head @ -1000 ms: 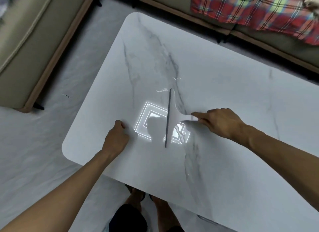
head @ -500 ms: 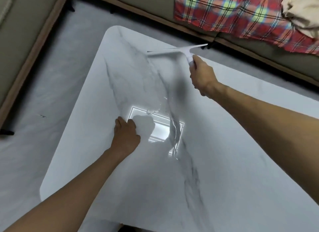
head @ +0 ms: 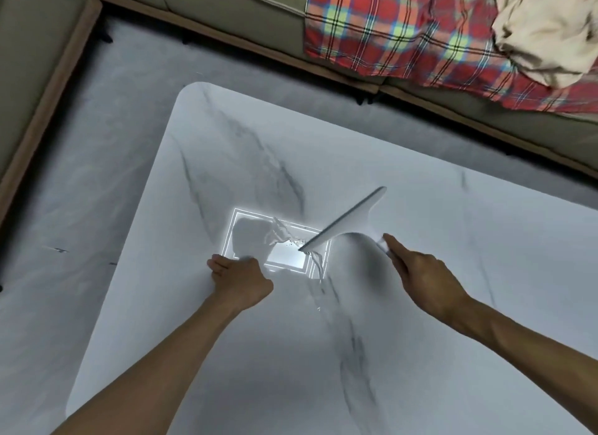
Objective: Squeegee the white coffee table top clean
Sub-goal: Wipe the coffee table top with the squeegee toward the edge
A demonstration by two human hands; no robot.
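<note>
While the white coffee table top [head: 420, 370] catches one bright rectangular glare [head: 288, 253], two hands and one squeegee are on it. Just left of the glare, the left hand [head: 239, 279] rests on the surface, fingers curled under into a fist and holding nothing. The single white squeegee [head: 346, 222] lies aslant, the lower end of its blade at the glare's right edge and the other end up and to the right. Thin trails of water show in and just below the glare. Right of the glare, the right hand [head: 427, 279] grips the squeegee's handle, fingers wrapped round it and forefinger stretched along it.

Grey veins cross the top. Pale grey floor [head: 97, 159] lies left of and beyond the glare. Two beige sofa sections [head: 226, 10] stand far left and beyond. Up and right of the glare, one red plaid blanket [head: 404, 30] drapes the sofa, with one cream cloth [head: 543, 30] bunched on it.
</note>
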